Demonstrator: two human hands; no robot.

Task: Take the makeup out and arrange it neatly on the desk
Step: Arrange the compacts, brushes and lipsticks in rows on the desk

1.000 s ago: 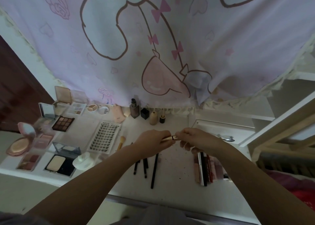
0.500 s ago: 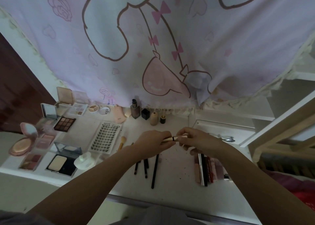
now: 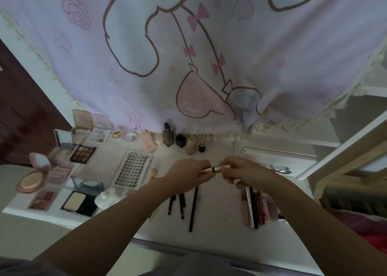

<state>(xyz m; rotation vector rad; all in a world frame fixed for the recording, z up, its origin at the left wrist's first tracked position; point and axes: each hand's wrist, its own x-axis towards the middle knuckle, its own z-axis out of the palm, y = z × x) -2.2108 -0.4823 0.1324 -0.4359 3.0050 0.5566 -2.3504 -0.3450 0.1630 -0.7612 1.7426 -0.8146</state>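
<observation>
**Gold tube held over the desk, both ends gripped**

Nearest: bare forearms reaching in over the white desk (image 3: pixel 217 236), smooth-topped and flecked with dark specks. Just beyond its front edge, slim black pencils (image 3: pixel 193 208) lying roughly parallel under the left wrist; to the right, a tight row of lip tubes (image 3: pixel 254 206), glossy, in pinks and dark reds.

Above these, clear of the desk — a slim gold tube (image 3: pixel 215 168) with a dark band at its middle, metallic and slick-looking. Left hand (image 3: pixel 188 174) curled round one end, right hand (image 3: pixel 240 171) pinching the other between thumb and fingertips. Looks like capping, uncapping or checking before laying it down; hard to say which.

Risks from here: a smooth cylinder slipping out of a light pinch, dropping onto the pencils and scattering them, or rolling off the front edge once set down. Cap popping free if pulled hard. A low wrist nudging the lip tubes out of line.

Farther left: a flat lash tray (image 3: pixel 132 167), open powder compact (image 3: pixel 78 202) and eyeshadow palette (image 3: pixel 83 154) — hard, hinged, mirrored. At the back, a square glass foundation bottle (image 3: pixel 168 136) below the soft printed curtain (image 3: pixel 209 66).
</observation>
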